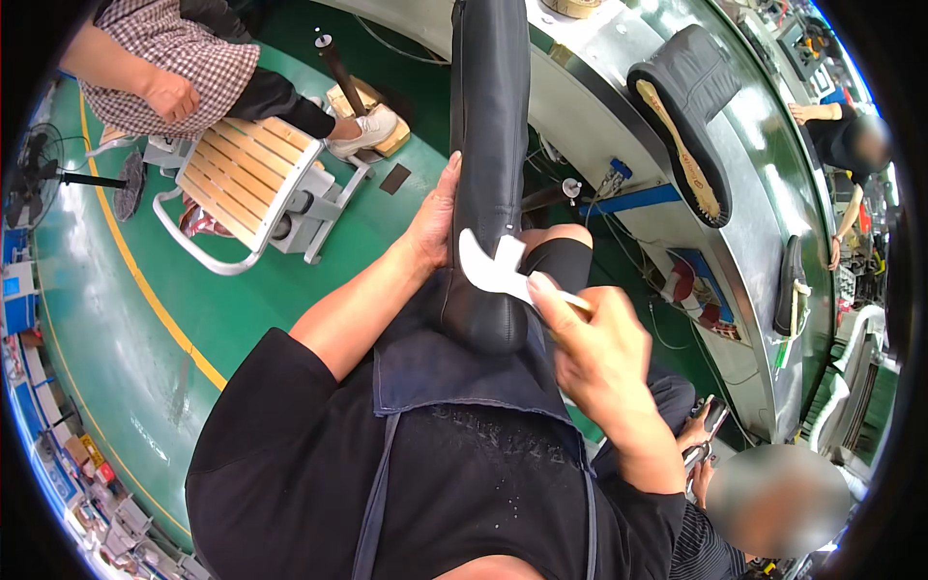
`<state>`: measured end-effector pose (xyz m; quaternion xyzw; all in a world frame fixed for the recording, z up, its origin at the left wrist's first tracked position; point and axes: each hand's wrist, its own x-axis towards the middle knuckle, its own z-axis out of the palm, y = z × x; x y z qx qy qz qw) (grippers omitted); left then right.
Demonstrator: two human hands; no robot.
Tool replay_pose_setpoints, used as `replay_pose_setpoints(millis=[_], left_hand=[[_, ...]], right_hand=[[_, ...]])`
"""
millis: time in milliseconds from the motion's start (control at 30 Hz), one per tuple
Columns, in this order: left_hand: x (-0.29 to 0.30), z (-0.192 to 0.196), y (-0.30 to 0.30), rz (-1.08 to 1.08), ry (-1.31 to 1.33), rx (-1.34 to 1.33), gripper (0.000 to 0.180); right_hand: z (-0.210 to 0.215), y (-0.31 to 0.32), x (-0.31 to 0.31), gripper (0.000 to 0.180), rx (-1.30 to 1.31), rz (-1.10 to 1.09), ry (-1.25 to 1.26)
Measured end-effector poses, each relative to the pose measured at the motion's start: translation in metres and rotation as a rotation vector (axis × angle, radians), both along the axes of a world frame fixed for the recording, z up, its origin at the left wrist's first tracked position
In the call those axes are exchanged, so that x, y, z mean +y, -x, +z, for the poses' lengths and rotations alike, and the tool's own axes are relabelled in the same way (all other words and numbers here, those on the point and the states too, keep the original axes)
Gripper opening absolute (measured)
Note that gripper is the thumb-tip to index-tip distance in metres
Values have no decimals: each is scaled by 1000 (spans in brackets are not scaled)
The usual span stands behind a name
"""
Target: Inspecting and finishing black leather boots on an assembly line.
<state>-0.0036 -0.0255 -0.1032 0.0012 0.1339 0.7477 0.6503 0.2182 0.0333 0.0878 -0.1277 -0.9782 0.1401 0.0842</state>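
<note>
so the grey metal conveyor bench [599,106] curves along the right side; a dark shoe upper with its tan sole [684,124] facing up lies right on it; further down the same belt there's another dark shoe [790,286] on its side; near the top edge a round tan thing [572,8] sits on the bench, can't tell what it is; the green floor [242,300] with a yellow line carries a wooden-slat stool [246,179], a black fan [43,179] and a little wooden footrest [362,111] under a white sneaker [367,129]
</note>
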Motion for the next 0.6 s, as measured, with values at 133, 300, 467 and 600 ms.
replay_pose_setpoints(millis=[133, 300, 467, 600], left_hand=[[26, 0, 12, 22, 26, 91, 78], [47, -5, 22, 8, -2, 153, 77], [60, 18, 20, 9, 130, 13, 66], [65, 5, 20, 87, 97, 64, 69]], right_hand=[[-10, 12, 25, 56, 379, -109, 86], [-32, 20, 46, 62, 44, -44, 47], [-45, 22, 60, 70, 243, -94, 65], [-34, 17, 82, 71, 263, -130, 54]])
